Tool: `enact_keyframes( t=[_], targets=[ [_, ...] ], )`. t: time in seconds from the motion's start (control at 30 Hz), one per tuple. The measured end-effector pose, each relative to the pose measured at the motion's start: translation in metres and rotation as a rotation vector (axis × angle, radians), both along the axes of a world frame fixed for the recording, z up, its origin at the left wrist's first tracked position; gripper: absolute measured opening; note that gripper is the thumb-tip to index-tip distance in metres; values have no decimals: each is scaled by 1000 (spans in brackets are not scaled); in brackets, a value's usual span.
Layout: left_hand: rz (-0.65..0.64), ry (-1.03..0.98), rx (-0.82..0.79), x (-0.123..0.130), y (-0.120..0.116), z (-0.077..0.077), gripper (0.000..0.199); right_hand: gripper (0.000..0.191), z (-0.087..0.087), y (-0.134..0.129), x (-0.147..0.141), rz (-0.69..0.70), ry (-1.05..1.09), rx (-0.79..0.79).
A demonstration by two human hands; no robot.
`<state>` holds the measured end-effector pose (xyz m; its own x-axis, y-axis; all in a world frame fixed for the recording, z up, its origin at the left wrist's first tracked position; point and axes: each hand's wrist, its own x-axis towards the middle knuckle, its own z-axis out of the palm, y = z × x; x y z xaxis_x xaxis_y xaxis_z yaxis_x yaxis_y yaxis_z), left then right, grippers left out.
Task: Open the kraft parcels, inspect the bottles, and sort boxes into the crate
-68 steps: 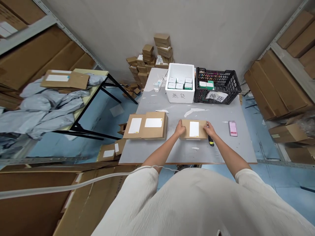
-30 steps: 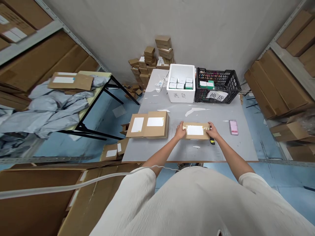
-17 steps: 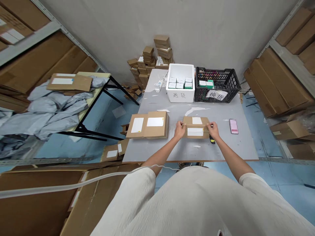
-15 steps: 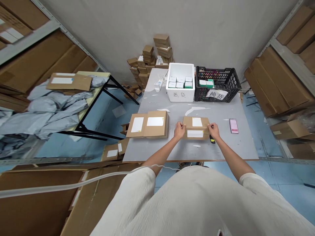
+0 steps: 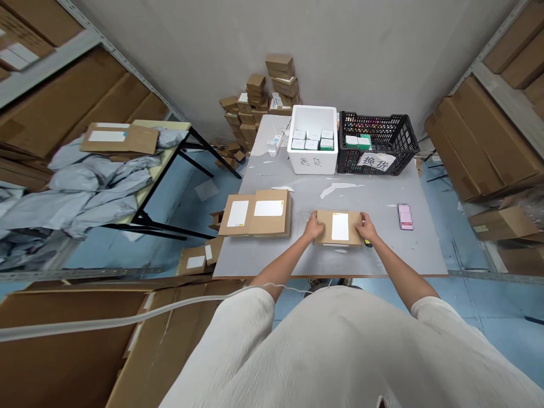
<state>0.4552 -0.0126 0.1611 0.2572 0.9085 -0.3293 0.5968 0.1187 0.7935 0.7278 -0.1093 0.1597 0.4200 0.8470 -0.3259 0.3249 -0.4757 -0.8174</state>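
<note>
Box [image 5: 328, 231] sits between my left hand [image 5: 314, 228] and right hand [image 5: 366, 228], each clamped on one end; its white label [image 5: 340, 226] faces up; a black-and-yellow tool [image 5: 368, 243], partly hidden, lies just beside my right hand; a phone [image 5: 405, 217] lies farther right; two boxes [image 5: 250, 222] sit left of my left hand; a white tub [image 5: 313, 170] and a black crate [image 5: 351, 164] stand beyond both hands.

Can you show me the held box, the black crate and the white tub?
Box [image 5: 340, 226], head view: its label.
Black crate [image 5: 349, 162], head view: its front wall.
White tub [image 5: 312, 169], head view: its front wall.
</note>
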Motion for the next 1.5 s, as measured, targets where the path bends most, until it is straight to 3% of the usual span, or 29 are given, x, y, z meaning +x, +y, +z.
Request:
enact_keyframes(
  t=[0.2,0.53,0.7,0.87,1.0,1.23,1.37,1.5],
  targets=[
    [30,-33,-58,10,2,8,108,104,2,0,-1,-55,53,-7],
    [64,-150,38,25,23,41,89,103,22,18,7,-120,81,192],
    [70,-92,31,23,16,34,73,95,17,15,13,-160,68,162],
    [53,17,22,12,2,22,60,75,3,0,17,-163,-37,80],
    [-15,6,58,15,-5,20,60,57,-2,-10,20,-200,-76,137],
    [-110,3,103,41,-8,28,64,60,6,-18,40,-263,-93,78],
    [-296,102,294,49,-13,40,60,62,6,-16,41,-237,-90,93],
    [-421,166,328,55,-18,52,45,62,10,-11,32,-259,-104,136]
  ],
)
